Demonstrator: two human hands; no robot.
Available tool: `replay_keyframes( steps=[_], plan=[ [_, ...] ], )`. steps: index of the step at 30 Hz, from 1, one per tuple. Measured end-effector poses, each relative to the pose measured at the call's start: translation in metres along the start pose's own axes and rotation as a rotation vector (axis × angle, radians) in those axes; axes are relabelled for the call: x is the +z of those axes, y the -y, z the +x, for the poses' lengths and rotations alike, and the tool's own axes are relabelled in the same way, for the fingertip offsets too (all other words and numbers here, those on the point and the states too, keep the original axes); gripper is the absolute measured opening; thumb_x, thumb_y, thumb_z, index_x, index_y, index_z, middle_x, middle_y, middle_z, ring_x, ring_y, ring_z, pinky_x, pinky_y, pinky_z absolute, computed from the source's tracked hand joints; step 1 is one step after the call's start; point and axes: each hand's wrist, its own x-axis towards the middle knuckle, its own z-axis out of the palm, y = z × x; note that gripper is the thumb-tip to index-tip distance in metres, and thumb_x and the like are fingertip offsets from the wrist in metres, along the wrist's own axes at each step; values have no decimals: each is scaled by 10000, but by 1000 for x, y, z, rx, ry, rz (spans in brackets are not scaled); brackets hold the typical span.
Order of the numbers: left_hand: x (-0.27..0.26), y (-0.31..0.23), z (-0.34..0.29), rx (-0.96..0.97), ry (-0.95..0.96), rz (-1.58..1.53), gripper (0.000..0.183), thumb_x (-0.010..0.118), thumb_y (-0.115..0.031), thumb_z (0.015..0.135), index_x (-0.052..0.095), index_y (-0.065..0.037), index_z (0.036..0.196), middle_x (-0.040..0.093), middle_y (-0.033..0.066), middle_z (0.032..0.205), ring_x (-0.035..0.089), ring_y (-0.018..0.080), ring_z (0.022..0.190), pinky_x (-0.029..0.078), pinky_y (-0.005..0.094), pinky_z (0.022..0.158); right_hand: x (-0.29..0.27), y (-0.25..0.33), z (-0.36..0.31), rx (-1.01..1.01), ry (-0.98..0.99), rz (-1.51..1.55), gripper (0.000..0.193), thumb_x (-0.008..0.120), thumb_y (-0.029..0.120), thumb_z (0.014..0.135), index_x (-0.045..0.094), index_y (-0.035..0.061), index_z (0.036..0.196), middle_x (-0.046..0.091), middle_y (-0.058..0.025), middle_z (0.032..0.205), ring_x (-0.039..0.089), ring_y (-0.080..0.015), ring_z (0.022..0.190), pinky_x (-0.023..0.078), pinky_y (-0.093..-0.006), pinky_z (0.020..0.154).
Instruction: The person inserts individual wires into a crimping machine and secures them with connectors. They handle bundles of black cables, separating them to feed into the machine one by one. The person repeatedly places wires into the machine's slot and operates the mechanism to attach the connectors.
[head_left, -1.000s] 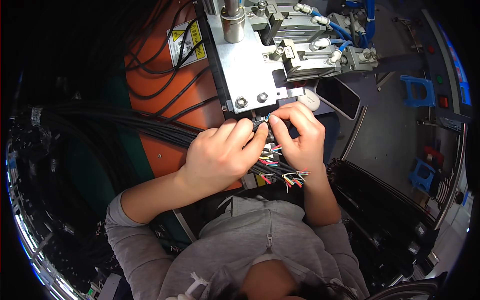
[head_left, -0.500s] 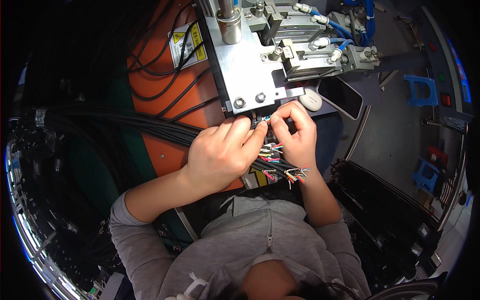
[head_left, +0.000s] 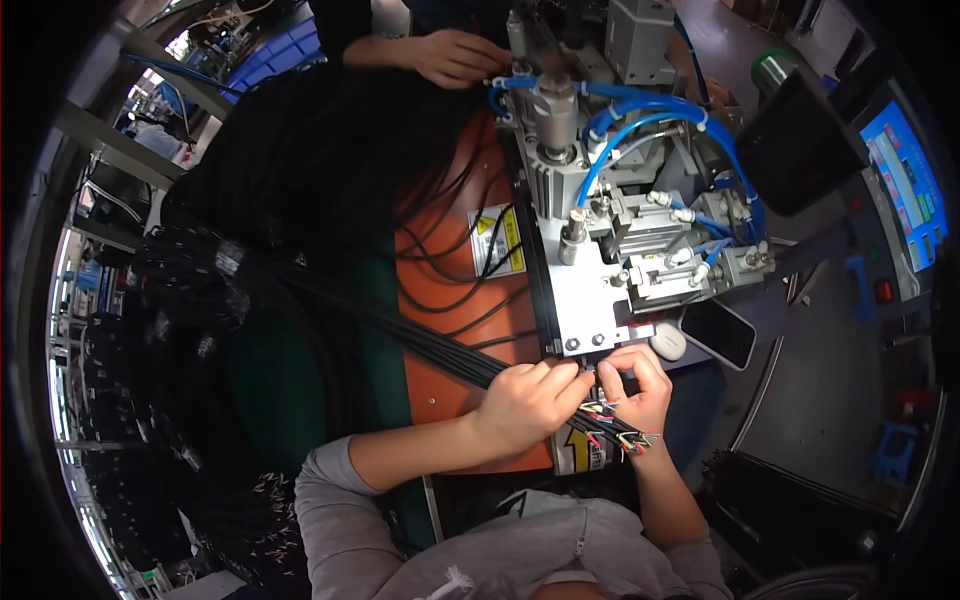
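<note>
My left hand (head_left: 530, 405) is closed round black cables (head_left: 450, 355), its thumb and forefinger pinched just under the machine's front plate (head_left: 580, 312). Facing it, my right hand (head_left: 642, 388) is pinched too, at the thin wires of a cable end; the fingertips of both hands nearly meet. What lies exactly between them is too small to make out clearly. Below the hands, stripped cable ends (head_left: 620, 437) fan out in red, white, yellow and blue strands, in front of my right wrist.
The bench has an orange surface (head_left: 440, 392) with a warning label (head_left: 497, 240). Blue air hoses (head_left: 650, 100) loop over the machine. A phone (head_left: 718, 333) and a white rounded case (head_left: 668, 341) lie at right, near a screen (head_left: 905, 185). Another person's hand (head_left: 460, 58) reaches in at the far side.
The view has tilted up, so bench and hands sit lower and further right. Another person's hand and the screen now show. My hands keep their pinch at the machine's front edge.
</note>
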Motion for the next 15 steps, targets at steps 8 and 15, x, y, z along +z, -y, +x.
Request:
replay_keyframes(
  steps=[8, 15],
  plan=[
    [-14, -10, 0, -86, 135, 97, 250, 637, -116, 708, 676, -71, 951, 562, -11, 771, 575, 106, 647, 442, 254, 539, 1, -3, -3, 165, 6, 69, 93, 626, -1, 789, 555, -22, 732, 565, -90, 717, 538, -168, 627, 434, -275, 591],
    [-15, -14, -6, -85, 191, 155, 202, 647, -106, 745, 655, -36, 933, 525, 8, 731, 587, 115, 655, 451, 250, 531, -1, -6, -7, 258, -26, 175, 56, 638, -8, 797, 588, -14, 772, 580, -73, 745, 556, -132, 676, 446, -254, 617]
  ],
)
